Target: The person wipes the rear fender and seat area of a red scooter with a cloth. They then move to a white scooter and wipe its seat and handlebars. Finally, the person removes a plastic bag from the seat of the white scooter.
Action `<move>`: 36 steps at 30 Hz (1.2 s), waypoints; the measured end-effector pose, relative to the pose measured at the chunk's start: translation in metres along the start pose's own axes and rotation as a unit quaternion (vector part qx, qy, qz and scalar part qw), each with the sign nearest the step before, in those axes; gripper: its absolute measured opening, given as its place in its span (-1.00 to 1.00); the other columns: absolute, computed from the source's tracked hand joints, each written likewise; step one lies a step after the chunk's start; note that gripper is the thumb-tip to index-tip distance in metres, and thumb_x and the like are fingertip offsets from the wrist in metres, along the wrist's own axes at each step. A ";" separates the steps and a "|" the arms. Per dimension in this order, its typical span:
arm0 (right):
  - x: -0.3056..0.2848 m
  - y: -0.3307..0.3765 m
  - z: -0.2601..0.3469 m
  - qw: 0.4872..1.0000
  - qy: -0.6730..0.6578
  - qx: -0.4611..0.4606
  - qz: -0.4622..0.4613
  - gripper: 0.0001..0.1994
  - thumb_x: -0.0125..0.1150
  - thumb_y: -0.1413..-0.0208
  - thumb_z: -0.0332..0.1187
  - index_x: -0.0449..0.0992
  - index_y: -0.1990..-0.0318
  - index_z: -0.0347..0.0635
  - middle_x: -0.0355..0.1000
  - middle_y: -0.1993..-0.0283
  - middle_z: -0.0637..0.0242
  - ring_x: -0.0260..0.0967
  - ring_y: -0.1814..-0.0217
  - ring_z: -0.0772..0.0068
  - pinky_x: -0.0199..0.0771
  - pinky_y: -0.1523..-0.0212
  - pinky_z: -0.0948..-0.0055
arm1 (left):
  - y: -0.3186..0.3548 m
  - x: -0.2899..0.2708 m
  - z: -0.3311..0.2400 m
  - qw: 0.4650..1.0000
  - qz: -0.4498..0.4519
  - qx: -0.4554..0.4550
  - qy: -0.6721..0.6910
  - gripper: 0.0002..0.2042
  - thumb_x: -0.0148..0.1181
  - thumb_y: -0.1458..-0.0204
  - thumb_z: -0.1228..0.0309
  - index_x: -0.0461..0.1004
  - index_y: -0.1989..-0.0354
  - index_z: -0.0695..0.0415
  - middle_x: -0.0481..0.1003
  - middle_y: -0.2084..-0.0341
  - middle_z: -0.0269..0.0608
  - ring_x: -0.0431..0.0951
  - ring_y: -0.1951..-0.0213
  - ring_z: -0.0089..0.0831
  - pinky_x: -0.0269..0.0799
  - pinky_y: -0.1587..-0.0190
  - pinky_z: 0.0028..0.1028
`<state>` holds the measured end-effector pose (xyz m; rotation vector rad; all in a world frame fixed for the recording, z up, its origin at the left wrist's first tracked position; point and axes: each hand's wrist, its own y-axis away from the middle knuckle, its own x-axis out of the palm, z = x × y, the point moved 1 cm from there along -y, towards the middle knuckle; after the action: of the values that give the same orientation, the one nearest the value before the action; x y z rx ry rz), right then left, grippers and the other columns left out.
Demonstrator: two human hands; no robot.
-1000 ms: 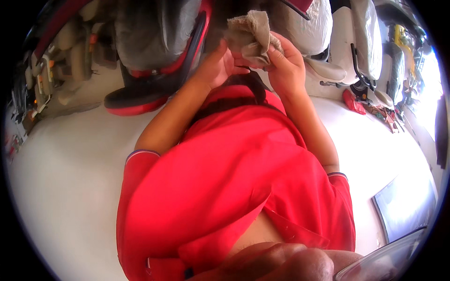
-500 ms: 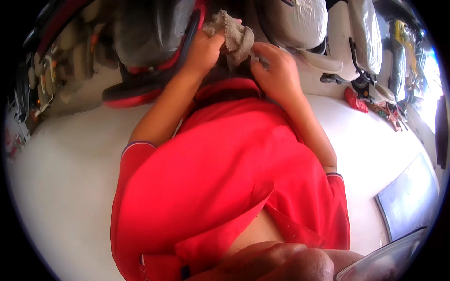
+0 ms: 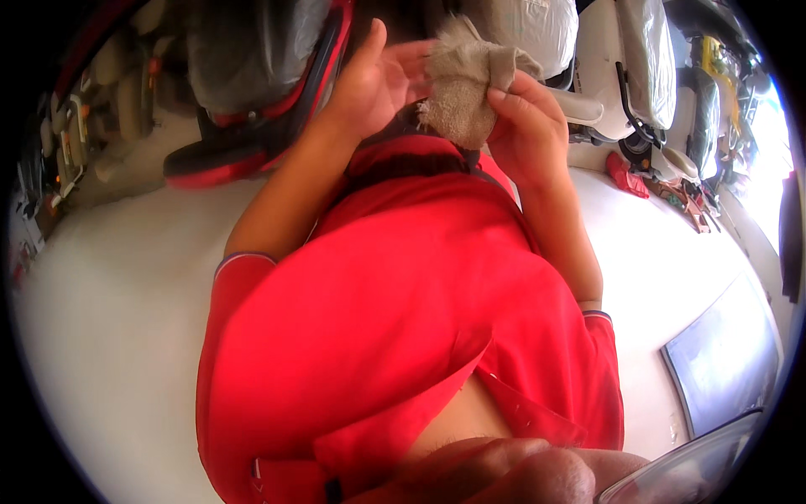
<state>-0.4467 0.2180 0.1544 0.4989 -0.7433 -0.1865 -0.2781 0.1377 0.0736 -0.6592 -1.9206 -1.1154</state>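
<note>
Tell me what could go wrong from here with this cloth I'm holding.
The cloth seems held mainly by your right hand, with your left hand open, so it might slip if that grip loosens. Its frayed edge could shed threads or snag. Your left forearm appears close to the black-and-red part beside it, so it might bump that.

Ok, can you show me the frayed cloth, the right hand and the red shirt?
Frayed beige cloth (image 3: 462, 97): head view, middle of its fuzzy face.
Right hand (image 3: 535, 130): head view, between thumb and wrist.
Short-sleeved red shirt (image 3: 411, 311): head view, middle of its front.
</note>
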 end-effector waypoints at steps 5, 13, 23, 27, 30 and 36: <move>-0.001 -0.004 -0.006 0.981 0.188 -0.012 -0.039 -0.84 0.08 -0.23 -0.41 0.49 0.22 -0.35 0.44 0.34 0.38 0.36 0.31 0.59 0.38 0.30 0.57 | 0.012 -0.017 0.021 0.993 0.095 0.040 -0.058 -0.31 -0.25 -0.25 -0.14 0.36 -0.11 0.35 0.49 0.00 -0.10 0.49 -0.03 -0.32 0.37 -0.12 -0.33; 0.003 -0.006 -0.005 0.847 0.518 -0.076 -0.097 -0.74 0.21 -0.18 -0.31 0.48 0.49 -0.32 0.32 0.62 0.49 0.17 0.56 0.69 0.22 0.53 0.56 | 0.035 0.010 -0.001 0.940 -0.068 0.155 -0.298 -0.79 0.26 -0.09 0.43 0.55 0.16 0.30 0.57 0.33 -0.30 0.50 0.28 -0.61 0.40 0.16 -0.60; 0.000 -0.001 -0.018 0.916 0.369 -0.129 -0.088 -0.60 0.36 0.04 -0.53 0.39 0.02 -0.31 0.46 0.22 0.31 0.42 0.31 0.57 0.46 0.23 0.53 | 0.039 -0.003 0.004 0.924 -0.125 0.188 -0.309 -0.72 0.15 -0.20 0.25 0.52 0.21 0.29 0.53 0.39 -0.36 0.47 0.34 -0.67 0.41 0.24 -0.60; 0.005 0.000 -0.027 0.783 0.545 -0.299 0.010 -0.14 0.43 0.22 -0.57 0.10 -0.32 -0.26 0.31 -0.19 0.13 0.46 -0.01 0.27 0.50 0.01 0.35 | 0.037 -0.010 0.005 0.958 -0.108 0.132 -0.231 -0.73 0.16 -0.19 0.25 0.51 0.23 0.26 0.53 0.36 -0.36 0.49 0.34 -0.66 0.42 0.25 -0.59; 0.011 -0.006 -0.030 0.701 0.648 -0.295 0.032 -0.13 0.39 0.31 -0.57 0.18 -0.30 -0.18 0.23 -0.30 0.10 0.33 -0.21 0.05 0.41 -0.12 0.24 | 0.032 0.002 0.012 0.975 -0.068 0.137 -0.164 -0.76 0.18 -0.18 0.24 0.51 0.26 0.20 0.51 0.39 -0.40 0.47 0.35 -0.68 0.40 0.28 -0.59; 0.000 -0.010 -0.028 0.684 0.635 -0.350 0.085 -0.63 0.24 0.28 -0.65 0.54 0.18 -0.30 0.48 -0.02 0.14 0.37 -0.16 0.03 0.36 -0.16 0.23 | 0.049 0.017 0.003 0.952 -0.061 0.168 -0.249 -0.77 0.20 -0.16 0.25 0.52 0.29 0.20 0.49 0.45 -0.44 0.40 0.40 -0.73 0.35 0.33 -0.62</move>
<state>-0.4278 0.2197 0.1319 -0.2516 0.6853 0.0858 -0.2518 0.1643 0.1094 -0.6793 -2.5391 -0.6999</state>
